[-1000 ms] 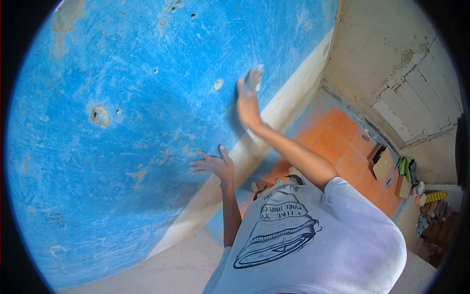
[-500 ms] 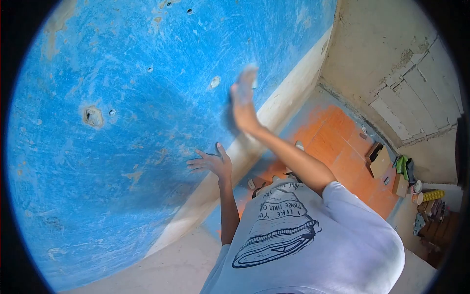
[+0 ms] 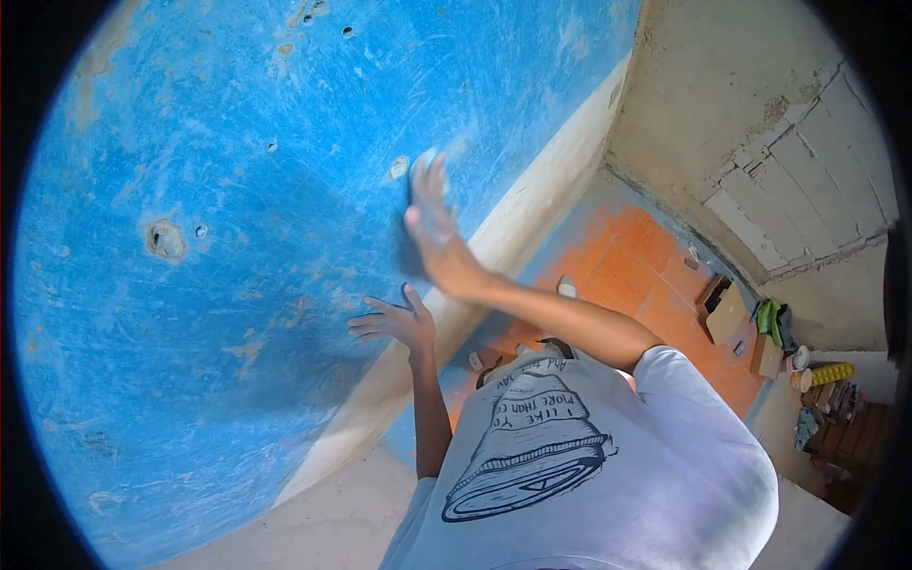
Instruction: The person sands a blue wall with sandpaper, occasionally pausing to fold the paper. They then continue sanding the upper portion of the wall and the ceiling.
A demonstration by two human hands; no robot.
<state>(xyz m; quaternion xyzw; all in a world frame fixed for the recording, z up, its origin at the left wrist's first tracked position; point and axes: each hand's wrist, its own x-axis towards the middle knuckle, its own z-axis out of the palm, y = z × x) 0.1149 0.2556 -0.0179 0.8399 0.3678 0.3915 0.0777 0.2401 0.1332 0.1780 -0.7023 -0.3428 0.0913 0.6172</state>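
Observation:
My right hand (image 3: 437, 233) is at the blue wall (image 3: 313, 152), its long fingers laid towards the painted surface and a little blurred. Pale dust coats the fingers, and a whitish edge shows by their tips; I cannot tell what is under them. Just left of these fingertips is a small pale patch (image 3: 399, 168) in the paint. Lower down, my left hand (image 3: 397, 325) rests with spread fingers against the same wall, holding nothing. The blue paint is scuffed and scratched, with a larger chipped hole (image 3: 165, 239) further left.
A cream band (image 3: 518, 214) runs along the wall's base. Orange tiles (image 3: 636, 261) dusted with blue cover the floor. On the right lie an opened cardboard box (image 3: 724, 312), a green cloth (image 3: 774, 321) and a yellow item (image 3: 832, 376) near several small things. A rough plaster wall (image 3: 703, 85) stands beyond.
My right hand has moved left and down across the wall, nearer the pale patch. My left hand stays against the wall while the whole view shifts slightly.

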